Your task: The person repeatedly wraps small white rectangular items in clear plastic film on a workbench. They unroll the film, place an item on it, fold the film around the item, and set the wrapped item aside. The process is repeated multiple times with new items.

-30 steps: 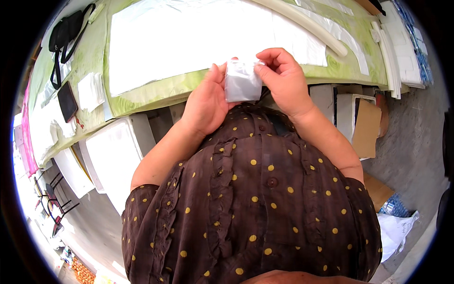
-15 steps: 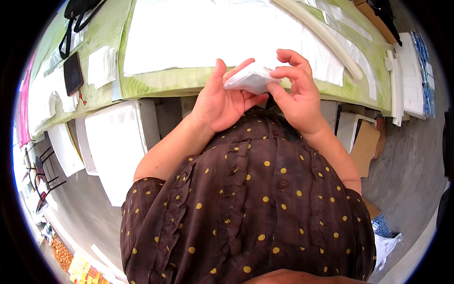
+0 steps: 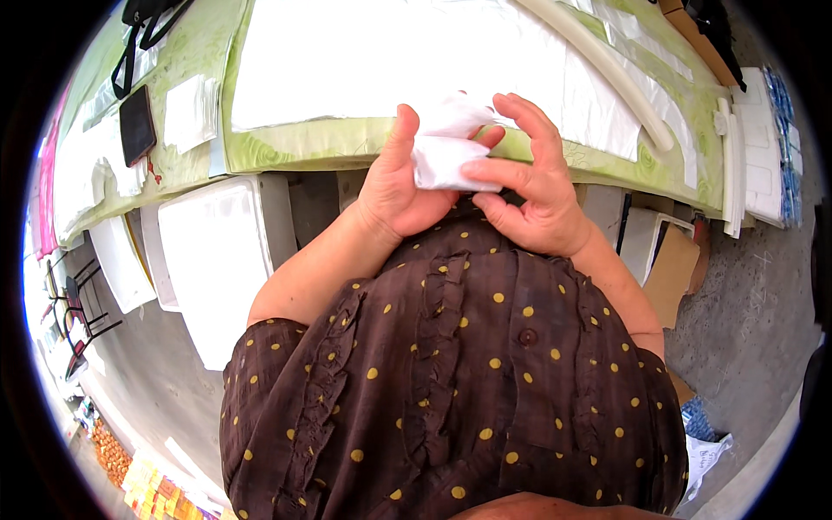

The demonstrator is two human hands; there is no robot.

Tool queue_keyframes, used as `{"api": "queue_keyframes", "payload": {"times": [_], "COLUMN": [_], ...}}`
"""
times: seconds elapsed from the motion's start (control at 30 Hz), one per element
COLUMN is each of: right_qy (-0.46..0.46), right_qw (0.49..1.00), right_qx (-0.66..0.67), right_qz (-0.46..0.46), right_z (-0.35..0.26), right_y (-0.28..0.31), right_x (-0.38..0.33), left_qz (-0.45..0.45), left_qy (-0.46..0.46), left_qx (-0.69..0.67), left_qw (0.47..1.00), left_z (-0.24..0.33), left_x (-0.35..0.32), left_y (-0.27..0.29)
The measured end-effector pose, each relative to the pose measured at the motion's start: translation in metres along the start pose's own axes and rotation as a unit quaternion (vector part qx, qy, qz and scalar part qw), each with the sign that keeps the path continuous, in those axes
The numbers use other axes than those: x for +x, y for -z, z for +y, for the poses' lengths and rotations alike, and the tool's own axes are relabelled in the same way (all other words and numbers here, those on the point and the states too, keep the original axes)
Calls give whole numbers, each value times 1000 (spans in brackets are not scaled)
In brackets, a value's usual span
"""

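Note:
In front of my chest, my left hand [image 3: 399, 191] holds a small folded bundle of thin white sheet [image 3: 442, 165], soft like plastic film or cloth; I cannot tell which. The thumb stands up at its left side and other fingers show behind the bundle. A second white fold rises at its upper end, over the table edge. My right hand [image 3: 542, 186] is at the bundle's right side, fingers apart. One of its fingertips lies on the lower fold, the forefinger reaches toward the upper fold, and the thumb is off the bundle.
A green-covered table [image 3: 303, 147] bears a large white sheet [image 3: 347, 69], a long pale roll [image 3: 607, 69], a phone [image 3: 137, 127] and a stack of white bags [image 3: 192, 113]. Beneath it stand a white-covered bin [image 3: 212, 251] and brown cardboard [image 3: 672, 269].
The bundle has turned and opened into an upper and a lower fold. My right hand has come lower and its thumb has left the bundle; my left hand still holds it.

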State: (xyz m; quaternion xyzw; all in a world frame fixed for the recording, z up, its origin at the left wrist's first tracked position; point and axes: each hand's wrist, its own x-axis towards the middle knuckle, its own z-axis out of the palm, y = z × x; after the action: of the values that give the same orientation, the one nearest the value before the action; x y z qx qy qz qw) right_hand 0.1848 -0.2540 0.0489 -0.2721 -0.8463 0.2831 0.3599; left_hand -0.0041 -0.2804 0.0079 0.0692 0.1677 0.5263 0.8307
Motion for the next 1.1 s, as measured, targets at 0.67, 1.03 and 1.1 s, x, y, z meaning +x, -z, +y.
{"api": "queue_keyframes", "payload": {"times": [0.67,1.03,1.1], "right_qy": [-178,-162,-135], "right_qw": [980,983,990], "right_qx": [61,82,18], "right_qz": [-60,-21,-27], "right_z": [11,15,19], "right_y": [-1,-5,-4], "right_x": [-3,-9,-9], "left_qz": [-43,-62,-51], "left_qy": [73,99,105], "left_qx": [-74,-130,-124], "left_qw": [994,985,985], "left_z": [1,3,3], "left_x": [5,6,4], "left_y": [-5,-3,-4]}}
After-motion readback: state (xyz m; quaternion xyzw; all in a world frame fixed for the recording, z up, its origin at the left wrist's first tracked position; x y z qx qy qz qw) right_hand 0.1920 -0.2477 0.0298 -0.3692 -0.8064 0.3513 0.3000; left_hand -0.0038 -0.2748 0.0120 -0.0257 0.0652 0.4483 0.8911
